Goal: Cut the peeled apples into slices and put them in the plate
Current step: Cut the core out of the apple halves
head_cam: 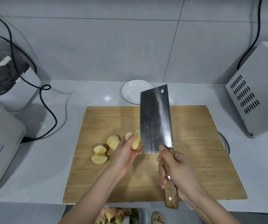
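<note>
Peel scraps (pixel 113 215) sit in a bin at 6 o'clock, below the counter edge.

Right hand (pixel 176 172) is wrapped tight round the wooden handle of the cleaver (pixel 155 120). Blade points to 12, flat side facing the cam.

Left hand (pixel 126 152) curls round an apple wedge (pixel 136 141), held right against the blade's left edge, approx. mid cutting board (pixel 194 143). Can't tell if the wedge rests on the board or is lifted.

More peeled pcs lie on the board toward 9 o'clock:
- apple half (pixel 98 155) w/ core showing
- rounded chunk (pixel 113 141)
- smaller pc (pixel 128 135), just behind the fingers

Plate (pixel 130 92) is at 12, just past the board's far edge, partly hidden by the blade tip. The visible part holds no slices.

Handling: peeled apple is wet and slick, firm but brittle. The wedge prob. skids on its rounded side, so cut face down is safer, w/ fingertips curled on top, back from the edge. Pcs are light, so several slices can go to the plate per grab.
</note>
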### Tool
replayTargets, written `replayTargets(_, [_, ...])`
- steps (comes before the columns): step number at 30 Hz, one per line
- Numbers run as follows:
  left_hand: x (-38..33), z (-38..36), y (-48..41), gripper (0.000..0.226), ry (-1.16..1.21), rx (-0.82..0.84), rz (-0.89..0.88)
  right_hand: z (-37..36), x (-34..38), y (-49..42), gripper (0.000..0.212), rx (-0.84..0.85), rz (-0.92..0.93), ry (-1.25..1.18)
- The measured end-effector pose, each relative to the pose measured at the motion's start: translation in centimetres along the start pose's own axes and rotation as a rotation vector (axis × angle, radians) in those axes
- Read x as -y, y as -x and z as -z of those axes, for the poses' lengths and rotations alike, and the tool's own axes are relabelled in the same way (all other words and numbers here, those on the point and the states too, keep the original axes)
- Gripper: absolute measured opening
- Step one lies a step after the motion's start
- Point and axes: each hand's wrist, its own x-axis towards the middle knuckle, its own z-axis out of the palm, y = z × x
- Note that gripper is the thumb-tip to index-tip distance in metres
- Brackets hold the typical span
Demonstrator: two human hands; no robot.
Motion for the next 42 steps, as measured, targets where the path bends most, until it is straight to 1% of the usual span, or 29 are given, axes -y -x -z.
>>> replayTargets(4, [0.3,-0.5,0.1,0.026,0.043,-0.065,-0.017,-0.1,-0.1,0.1,0.036,-0.035,0.046,0.006])
replayTargets(8, [0.2,-0.5,0.1,0.024,0.04,-0.049,-0.037,0.1,0.0,0.1,0.036,-0.041,0.06,0.01])
replayTargets(14, [0.0,-0.6,0.1,0.018,-0.025,-0.015,-0.059,0.5,0.3,0.2,0.036,0.003,0.061,0.029])
replayTargets(18, [0.0,-0.7,0.2,0.018,-0.077,0.033,-0.134,0.4,0.4,0.3,0.036,-0.005,0.06,0.031])
replayTargets(21, [0.4,-1.1,0.4,0.018,-0.15,0.03,-0.238,0.3,0.3,0.3,0.037,-0.023,0.078,0.028])
replayTargets(23, [0.8,-1.4,0.6,0.022,-0.205,0.01,-0.292,0.4,0.2,0.4,0.038,-0.029,0.094,0.039])
replayTargets(25, [0.7,-1.3,0.6,0.029,-0.253,0.002,-0.304,0.5,0.3,0.5,0.037,-0.017,0.092,0.053])
replayTargets(28, [0.0,-0.6,0.4,0.044,-0.346,0.056,-0.278,1.0,0.6,0.5,0.037,0.017,0.056,0.051])
replayTargets(30, [-0.5,-0.1,0.0,0.046,-0.376,0.103,-0.25,1.3,0.8,0.4,0.038,0.045,0.044,0.045])
replayTargets(33, [-0.9,0.1,-0.3,0.045,-0.345,0.12,-0.207,1.5,1.1,0.3,0.039,0.073,0.041,0.019])
replayTargets(35, [-1.2,0.1,-0.3,0.038,-0.356,0.132,-0.195,1.6,1.2,0.3,0.04,0.093,0.033,0.007])
replayTargets(38, [-1.9,0.1,-0.2,0.02,-0.473,0.127,-0.193,1.9,1.3,0.5,0.039,0.112,0.01,0.006])
replayTargets(40, [-2.1,0.4,-0.2,0.025,-0.4,0.173,-0.143,1.8,1.3,0.6,0.039,0.112,-0.009,-0.001])
replayTargets(42, [-1.8,0.3,-0.2,0.033,-0.16,0.201,-0.041,1.6,1.4,0.7,0.038,0.113,-0.009,-0.007])
